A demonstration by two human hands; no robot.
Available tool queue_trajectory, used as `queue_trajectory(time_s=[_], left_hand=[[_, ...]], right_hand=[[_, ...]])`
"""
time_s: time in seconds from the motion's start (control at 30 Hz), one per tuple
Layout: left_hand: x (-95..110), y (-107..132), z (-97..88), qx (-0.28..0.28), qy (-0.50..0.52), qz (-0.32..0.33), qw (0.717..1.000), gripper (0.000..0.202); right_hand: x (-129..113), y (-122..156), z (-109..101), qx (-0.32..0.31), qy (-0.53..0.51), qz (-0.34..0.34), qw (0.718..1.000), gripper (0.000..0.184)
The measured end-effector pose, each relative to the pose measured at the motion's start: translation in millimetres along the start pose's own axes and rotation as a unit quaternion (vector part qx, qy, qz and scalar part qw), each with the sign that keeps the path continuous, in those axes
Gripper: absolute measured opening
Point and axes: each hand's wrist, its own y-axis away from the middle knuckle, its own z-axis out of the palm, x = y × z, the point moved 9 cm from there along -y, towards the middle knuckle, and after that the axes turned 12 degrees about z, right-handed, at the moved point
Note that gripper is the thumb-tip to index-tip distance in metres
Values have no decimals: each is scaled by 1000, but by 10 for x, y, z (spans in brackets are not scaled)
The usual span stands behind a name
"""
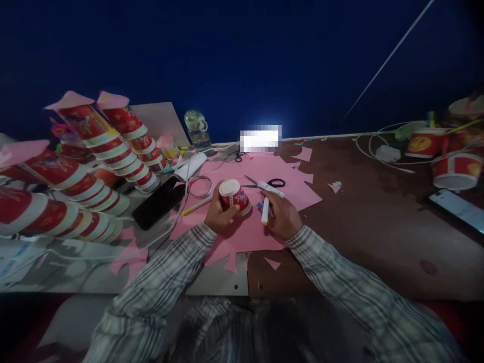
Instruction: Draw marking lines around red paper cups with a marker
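My left hand (220,210) is closed around a red-and-white paper cup (239,195), which is upside down with its white base up. To its right, my right hand (283,214) grips a white marker (265,210) whose orange end points down towards me. A second white marker (270,189) lies across the scissors by my right fingertips; whether the fingers touch it, I cannot tell. The scissors (277,183) have black handles and rest on pink paper (302,194). Beside my left hand are a roll of tape (200,186) and a yellow-ended marker (196,205).
Stacks of red paper cups (109,146), some topped with pink paper cones, lean at the left. A black phone (158,202) and white cable lie nearby. A bottle (197,128) stands at the back. More cups (456,170) and another phone (459,209) are at the right.
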Motion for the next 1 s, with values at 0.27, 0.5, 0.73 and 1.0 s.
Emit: queue_trajectory(time_s=[0.27, 0.5, 0.73, 1.0], left_hand=[[-8, 39, 22, -60, -80, 49, 994, 105], [712, 138, 92, -41, -318, 341, 884, 57], [753, 262, 316, -109, -321, 331, 881, 16], [896, 319, 340, -111, -371, 360, 849, 17]], right_hand=[[89, -60, -301, 85, -148, 72, 983, 38], [6, -34, -279, 68, -289, 79, 952, 40], [-391, 66, -427, 53, -286, -18, 957, 36], [-527, 117, -405, 9, -303, -41, 952, 36]])
